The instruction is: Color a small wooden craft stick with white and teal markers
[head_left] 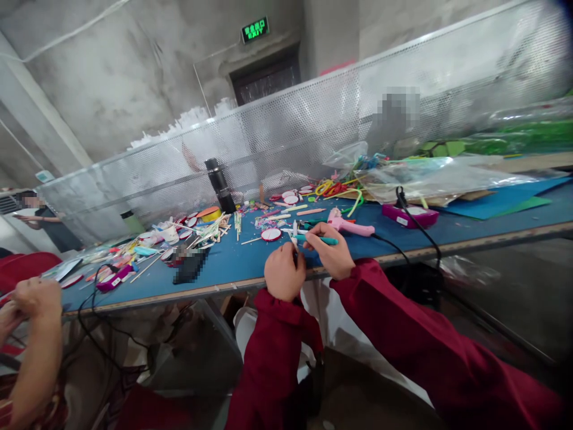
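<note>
My left hand (285, 272) is closed near the table's front edge, its fingers round a small whitish piece (295, 229) that pokes up above them; its kind is too small to tell. Just to the right, my right hand (332, 249) grips a slim teal pen-shaped tool (329, 240), its tip close to the whitish piece. Behind the right hand lies a pink hot glue gun (353, 226) with a black cord. A round white disc with a red rim (271, 235) rests on the blue table beyond my left hand.
A black bottle (220, 186) stands by the perforated metal partition (286, 140). Craft sticks (215, 232) and coloured scraps cover the left. Purple power boxes (409, 216) sit along the table (242, 263). Plastic bags (439, 178) lie right. A co-worker's hands (38, 298) are at left.
</note>
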